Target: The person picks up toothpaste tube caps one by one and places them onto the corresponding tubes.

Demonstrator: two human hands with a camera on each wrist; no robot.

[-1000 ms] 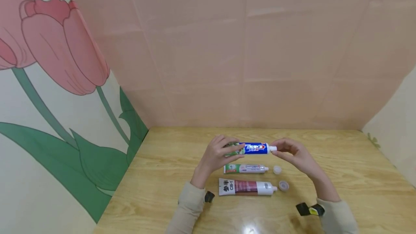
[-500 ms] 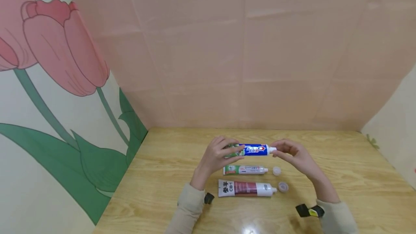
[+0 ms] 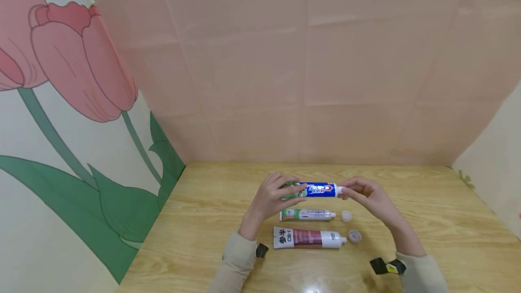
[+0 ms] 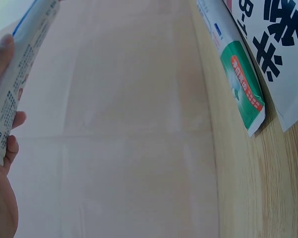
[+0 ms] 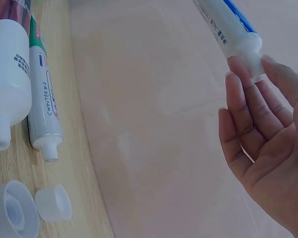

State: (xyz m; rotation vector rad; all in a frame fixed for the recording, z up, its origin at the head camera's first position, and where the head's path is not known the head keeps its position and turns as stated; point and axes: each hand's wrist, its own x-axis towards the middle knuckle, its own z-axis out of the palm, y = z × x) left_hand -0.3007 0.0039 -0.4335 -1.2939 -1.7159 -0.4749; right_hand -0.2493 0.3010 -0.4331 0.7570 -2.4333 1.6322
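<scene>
A blue and green toothpaste tube (image 3: pixel 320 189) is held level above the table, its white end to the right. My left hand (image 3: pixel 270 196) grips its flat tail end, fingers on top and thumb below; in the left wrist view the tube's white printed back (image 4: pixel 21 64) shows. My right hand (image 3: pixel 368 196) pinches the small white cap (image 5: pixel 253 68) at the tube's tip between thumb and fingertips. Below lie a green and white toothpaste tube (image 3: pixel 308 215) and a larger white and maroon tube (image 3: pixel 308 238), both with bare nozzles pointing right.
A small white cap (image 3: pixel 346 216) and a larger clear-white cap (image 3: pixel 355 236) rest on the wooden table (image 3: pixel 195 238), right of the nozzles. A pink-beige sheet (image 3: pixel 252 80) hangs behind the table. A tulip-painted wall (image 3: pixel 81 67) borders the left.
My right fingertips have shifted slightly over the cap and cover more of it. My left hand keeps its grip on the tube. The head view has tilted up a little.
</scene>
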